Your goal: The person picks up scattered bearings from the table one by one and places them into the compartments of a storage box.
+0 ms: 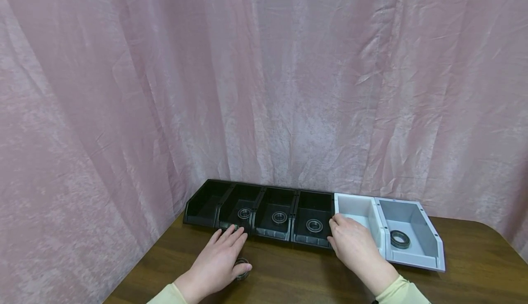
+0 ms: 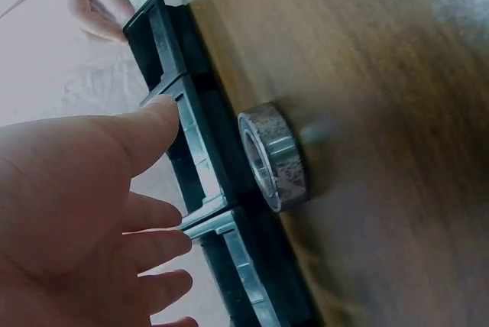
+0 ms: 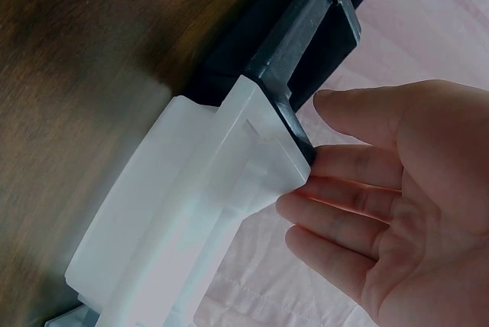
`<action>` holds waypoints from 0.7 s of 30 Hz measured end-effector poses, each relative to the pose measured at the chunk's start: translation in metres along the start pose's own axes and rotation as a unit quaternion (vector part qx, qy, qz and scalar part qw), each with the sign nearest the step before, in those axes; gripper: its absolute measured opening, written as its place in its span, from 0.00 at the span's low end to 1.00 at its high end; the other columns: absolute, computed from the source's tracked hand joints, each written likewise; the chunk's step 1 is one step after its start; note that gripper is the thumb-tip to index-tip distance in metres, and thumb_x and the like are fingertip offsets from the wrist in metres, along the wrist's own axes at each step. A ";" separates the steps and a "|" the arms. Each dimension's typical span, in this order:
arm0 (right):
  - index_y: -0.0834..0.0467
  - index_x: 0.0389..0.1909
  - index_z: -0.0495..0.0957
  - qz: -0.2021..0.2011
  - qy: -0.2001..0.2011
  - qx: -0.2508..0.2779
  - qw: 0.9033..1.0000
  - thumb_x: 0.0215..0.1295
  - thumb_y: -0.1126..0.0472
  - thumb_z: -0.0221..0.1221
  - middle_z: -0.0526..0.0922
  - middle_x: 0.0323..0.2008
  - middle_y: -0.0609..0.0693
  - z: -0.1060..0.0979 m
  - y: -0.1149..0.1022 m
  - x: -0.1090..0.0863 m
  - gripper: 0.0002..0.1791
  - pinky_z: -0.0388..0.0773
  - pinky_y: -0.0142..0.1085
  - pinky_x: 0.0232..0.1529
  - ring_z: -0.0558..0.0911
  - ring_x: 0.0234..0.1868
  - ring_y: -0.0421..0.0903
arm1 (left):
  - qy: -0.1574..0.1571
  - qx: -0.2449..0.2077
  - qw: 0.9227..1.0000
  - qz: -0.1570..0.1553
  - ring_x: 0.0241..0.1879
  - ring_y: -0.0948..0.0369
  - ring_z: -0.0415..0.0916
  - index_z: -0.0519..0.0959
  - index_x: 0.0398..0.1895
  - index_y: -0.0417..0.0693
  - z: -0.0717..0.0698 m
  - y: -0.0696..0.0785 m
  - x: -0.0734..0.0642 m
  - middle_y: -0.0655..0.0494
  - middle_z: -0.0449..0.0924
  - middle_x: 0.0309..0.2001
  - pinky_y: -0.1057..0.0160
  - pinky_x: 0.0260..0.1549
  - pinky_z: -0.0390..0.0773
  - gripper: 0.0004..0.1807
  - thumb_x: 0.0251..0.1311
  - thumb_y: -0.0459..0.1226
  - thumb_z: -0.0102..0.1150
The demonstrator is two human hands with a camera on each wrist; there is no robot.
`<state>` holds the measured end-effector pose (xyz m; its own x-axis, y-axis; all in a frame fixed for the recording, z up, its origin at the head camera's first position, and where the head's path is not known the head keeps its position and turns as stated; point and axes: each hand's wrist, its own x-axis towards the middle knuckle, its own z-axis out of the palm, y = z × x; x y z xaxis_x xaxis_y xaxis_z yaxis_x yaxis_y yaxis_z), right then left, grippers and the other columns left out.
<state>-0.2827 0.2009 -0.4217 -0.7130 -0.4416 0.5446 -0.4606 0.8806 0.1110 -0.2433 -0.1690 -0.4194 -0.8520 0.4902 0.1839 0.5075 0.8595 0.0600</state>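
My left hand hovers with fingers spread by the front of the black bins; its fingertips are near the rim of the second black bin from the left. Below its thumb a steel ball bearing lies flat on the table, partly covered in the head view. My right hand has its fingertips at the side walls where the rightmost black bin meets the white bin. In the right wrist view its fingers are nearly straight, touching that edge, with the thumb apart.
Several black bins stand in a row, then the white one and a grey bin at the right. Bearings lie in black bins, one bearing in the rightmost; another bearing is in the grey bin. A pink curtain hangs behind the wooden table.
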 end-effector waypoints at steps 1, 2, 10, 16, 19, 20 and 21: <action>0.67 0.43 0.87 0.001 -0.001 -0.001 1.000 0.56 0.60 0.82 0.82 0.37 0.55 0.000 0.000 0.000 0.20 0.86 0.47 0.37 0.85 0.34 0.54 | -0.001 0.000 1.000 0.001 0.80 0.39 0.65 0.76 0.77 0.36 0.000 0.000 -0.001 0.39 0.72 0.78 0.29 0.75 0.64 0.42 0.71 0.56 0.71; 0.67 0.43 0.87 0.001 -0.001 -0.001 1.000 0.56 0.60 0.82 0.82 0.37 0.55 0.000 0.000 0.000 0.20 0.86 0.47 0.37 0.85 0.34 0.54 | -0.003 0.001 1.000 0.001 0.80 0.39 0.65 0.76 0.77 0.36 0.001 0.000 -0.001 0.39 0.72 0.78 0.29 0.75 0.64 0.42 0.71 0.56 0.71; 0.67 0.43 0.87 0.001 0.005 -0.002 1.000 0.55 0.61 0.83 0.81 0.37 0.55 0.000 0.000 -0.001 0.21 0.86 0.47 0.36 0.85 0.34 0.54 | -0.028 -0.007 1.000 -0.010 0.80 0.38 0.65 0.76 0.77 0.37 0.005 0.001 -0.006 0.41 0.72 0.79 0.29 0.75 0.64 0.42 0.71 0.57 0.71; 0.67 0.43 0.87 -0.001 0.007 -0.005 1.000 0.55 0.60 0.83 0.82 0.37 0.55 0.001 0.000 -0.001 0.21 0.86 0.47 0.36 0.85 0.34 0.53 | -0.042 -0.003 0.999 -0.012 0.79 0.38 0.66 0.77 0.76 0.37 0.010 0.002 -0.008 0.41 0.73 0.78 0.30 0.75 0.65 0.42 0.71 0.58 0.71; 0.67 0.43 0.87 -0.001 0.007 -0.005 1.000 0.55 0.60 0.82 0.81 0.37 0.55 0.002 0.000 -0.001 0.20 0.86 0.47 0.36 0.85 0.33 0.53 | -0.046 -0.004 0.999 -0.014 0.79 0.39 0.66 0.77 0.76 0.37 0.011 0.002 -0.008 0.41 0.73 0.78 0.30 0.75 0.65 0.42 0.70 0.58 0.71; 0.67 0.43 0.87 0.000 0.007 -0.005 1.000 0.55 0.60 0.82 0.81 0.37 0.55 0.002 0.000 -0.001 0.20 0.86 0.47 0.36 0.85 0.33 0.53 | -0.048 -0.004 0.999 -0.014 0.79 0.39 0.66 0.77 0.76 0.37 0.011 0.002 -0.008 0.41 0.73 0.78 0.30 0.75 0.65 0.42 0.70 0.58 0.71; 0.67 0.44 0.87 0.000 0.007 -0.005 1.000 0.55 0.60 0.82 0.82 0.37 0.55 0.001 0.000 -0.001 0.21 0.86 0.47 0.36 0.85 0.34 0.53 | -0.048 -0.004 0.999 -0.014 0.79 0.39 0.66 0.77 0.76 0.37 0.011 0.002 -0.008 0.41 0.73 0.78 0.30 0.75 0.65 0.42 0.70 0.58 0.71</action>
<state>-0.2829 0.2009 -0.4233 -0.7052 -0.4399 0.5560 -0.4560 0.8819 0.1195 -0.2367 -0.1700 -0.4320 -0.8746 0.4772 0.0862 0.4831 0.8727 0.0709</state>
